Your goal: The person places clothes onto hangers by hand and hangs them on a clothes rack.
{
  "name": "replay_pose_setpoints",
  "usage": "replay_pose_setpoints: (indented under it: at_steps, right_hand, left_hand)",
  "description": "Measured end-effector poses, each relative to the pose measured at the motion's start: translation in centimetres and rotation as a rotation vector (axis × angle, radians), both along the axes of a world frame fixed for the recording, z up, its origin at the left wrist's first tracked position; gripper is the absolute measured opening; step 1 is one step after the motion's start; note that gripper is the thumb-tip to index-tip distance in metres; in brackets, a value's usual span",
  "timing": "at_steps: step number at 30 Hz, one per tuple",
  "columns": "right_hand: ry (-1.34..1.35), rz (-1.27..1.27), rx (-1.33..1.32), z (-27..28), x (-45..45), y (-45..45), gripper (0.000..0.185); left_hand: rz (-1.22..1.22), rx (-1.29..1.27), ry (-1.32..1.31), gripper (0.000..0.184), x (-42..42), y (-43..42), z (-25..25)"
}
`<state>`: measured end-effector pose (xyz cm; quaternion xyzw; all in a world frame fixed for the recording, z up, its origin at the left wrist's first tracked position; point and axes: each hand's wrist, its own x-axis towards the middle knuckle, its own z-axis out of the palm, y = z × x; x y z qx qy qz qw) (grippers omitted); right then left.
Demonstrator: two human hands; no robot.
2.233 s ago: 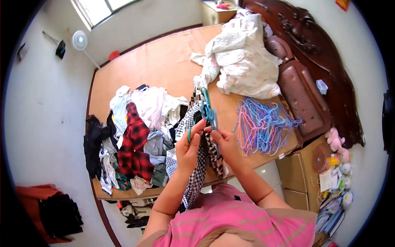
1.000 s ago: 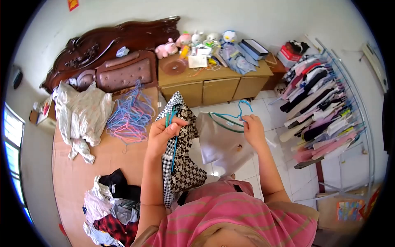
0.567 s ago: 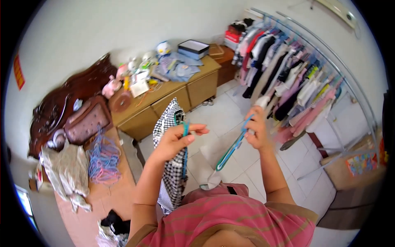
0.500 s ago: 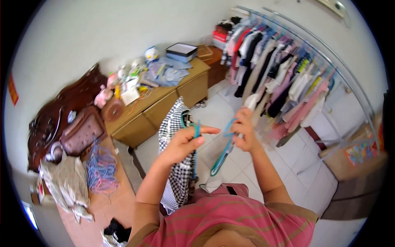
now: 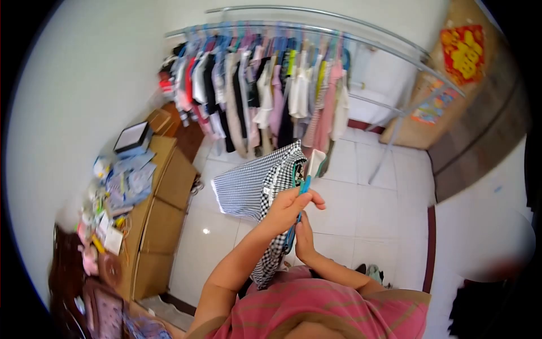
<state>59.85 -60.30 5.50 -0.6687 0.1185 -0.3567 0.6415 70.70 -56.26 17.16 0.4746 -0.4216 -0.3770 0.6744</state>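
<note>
My left hand (image 5: 288, 209) is closed round blue and green hangers (image 5: 305, 184), its index finger partly stretched out. From these hangers a black-and-white checked garment (image 5: 248, 189) hangs to the left and down in front of my body. A small white piece of cloth (image 5: 316, 162) shows just above the hanger tops. My right hand (image 5: 305, 240) is just below my left hand, its fingers pressed together against the lower part of the blue hangers; part of it is hidden behind them.
Ahead stands a metal rack (image 5: 293, 25) full of hanging clothes (image 5: 262, 90). A wooden cabinet (image 5: 161, 198) with toys, papers and a box (image 5: 133, 139) is on the left. Shoes (image 5: 372, 272) lie on the tiled floor (image 5: 333, 203). A brown cabinet (image 5: 480, 135) stands at right.
The view has swung right, from the bed towards the clothes rack. My hands have come together at the hangers. The checked garment now spreads out to the left.
</note>
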Motion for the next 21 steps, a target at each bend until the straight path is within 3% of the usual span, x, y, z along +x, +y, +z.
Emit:
replay_pose_setpoints:
  at_steps: [2,4,11,13,17,19,21]
  right_hand:
    - [0.031,-0.107,-0.122,-0.1,0.0,-1.2,0.046]
    - [0.147,-0.073,0.073,1.6,0.3,-2.4,0.045]
    - [0.062,-0.374,0.093,5.3,1.9,-3.7,0.036]
    - [0.122,-0.563,0.021,5.3,2.6,-4.8,0.032]
    - [0.15,-0.564,0.235,5.5,2.5,-8.2,0.025]
    - [0.096,-0.605,0.131,5.4,2.6,-10.4,0.026]
    - [0.07,-0.616,0.093,5.9,2.5,-13.7,0.027]
  left_hand:
    - [-0.168,-0.033,-0.054,0.036,0.0,-3.3,-0.5]
    - [-0.26,-0.058,-0.063,0.036,0.2,-5.6,0.6]
    - [-0.466,-0.236,-0.18,0.035,1.7,-10.0,3.9]
    - [-0.419,-0.08,-0.365,0.034,1.8,-11.2,3.6]
    - [-0.439,-0.07,-0.233,0.031,2.0,-14.4,2.1]
    - [-0.426,-0.104,-0.26,0.033,2.5,-15.9,2.0]
    - [-0.125,-0.322,-0.59,0.042,3.4,-17.4,2.4]
